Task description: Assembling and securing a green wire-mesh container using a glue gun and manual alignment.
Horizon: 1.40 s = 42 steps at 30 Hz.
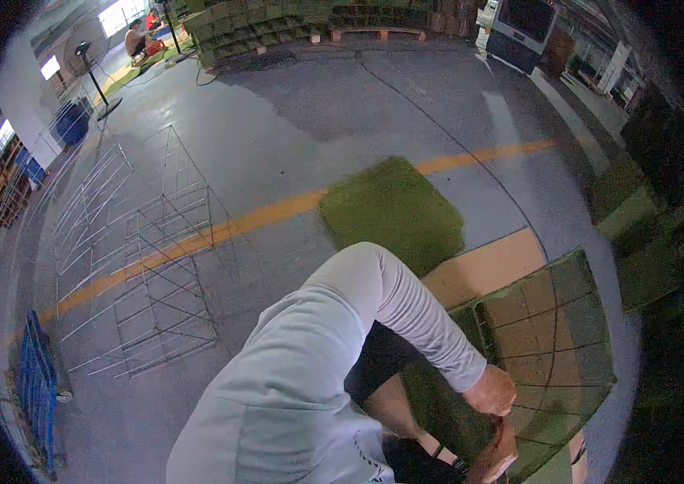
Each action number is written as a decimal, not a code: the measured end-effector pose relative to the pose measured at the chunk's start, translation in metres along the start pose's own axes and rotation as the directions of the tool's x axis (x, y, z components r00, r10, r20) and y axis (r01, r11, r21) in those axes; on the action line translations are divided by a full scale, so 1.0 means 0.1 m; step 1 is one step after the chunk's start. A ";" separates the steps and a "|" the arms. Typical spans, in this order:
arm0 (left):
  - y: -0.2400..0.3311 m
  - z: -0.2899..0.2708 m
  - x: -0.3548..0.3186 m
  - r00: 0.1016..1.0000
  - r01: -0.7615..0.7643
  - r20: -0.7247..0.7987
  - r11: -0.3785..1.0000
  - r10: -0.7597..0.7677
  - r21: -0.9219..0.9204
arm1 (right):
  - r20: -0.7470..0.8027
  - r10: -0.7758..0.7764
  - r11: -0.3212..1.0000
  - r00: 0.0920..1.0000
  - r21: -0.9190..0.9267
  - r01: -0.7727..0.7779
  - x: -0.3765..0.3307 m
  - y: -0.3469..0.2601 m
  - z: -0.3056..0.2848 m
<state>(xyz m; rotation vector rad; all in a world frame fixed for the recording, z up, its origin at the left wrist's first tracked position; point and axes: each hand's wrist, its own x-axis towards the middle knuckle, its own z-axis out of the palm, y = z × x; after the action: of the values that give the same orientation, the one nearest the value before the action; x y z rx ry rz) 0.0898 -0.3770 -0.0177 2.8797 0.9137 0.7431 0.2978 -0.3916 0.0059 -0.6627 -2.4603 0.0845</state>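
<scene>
I am bent low over a square artificial-turf mat point(547, 339) that lies with its brown gridded backing up. My right arm, in a light grey sleeve, reaches down to the mat's near edge, where my right hand point(491, 391) grips a folded-up green part point(446, 411). Just below it, my left hand point(496, 456) holds the same edge. My bare knee and a sandalled foot show beneath the arm. A second turf square point(394, 211) lies green side up on the floor behind.
A brown board point(487, 266) lies between the two mats. White wire-frame racks point(144, 266) stand to the left, beside a blue cart point(35, 387). Stacked turf sits on pallets point(277, 24) at the back, and more point(640, 210) at right. Seated people point(142, 39) and a standing fan are far off.
</scene>
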 end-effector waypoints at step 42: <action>0.38 0.48 0.40 0.944 -0.024 -0.328 0.991 -0.021 -0.133 | -0.244 0.166 0.969 0.955 -0.137 -0.204 -0.20 -0.12 -0.48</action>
<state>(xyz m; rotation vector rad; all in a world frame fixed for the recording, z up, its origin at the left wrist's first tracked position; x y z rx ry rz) 0.1601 -0.3812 -0.0362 2.6837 0.8476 1.2627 0.3331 -0.4155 0.0377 -0.9201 -2.1913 -0.1144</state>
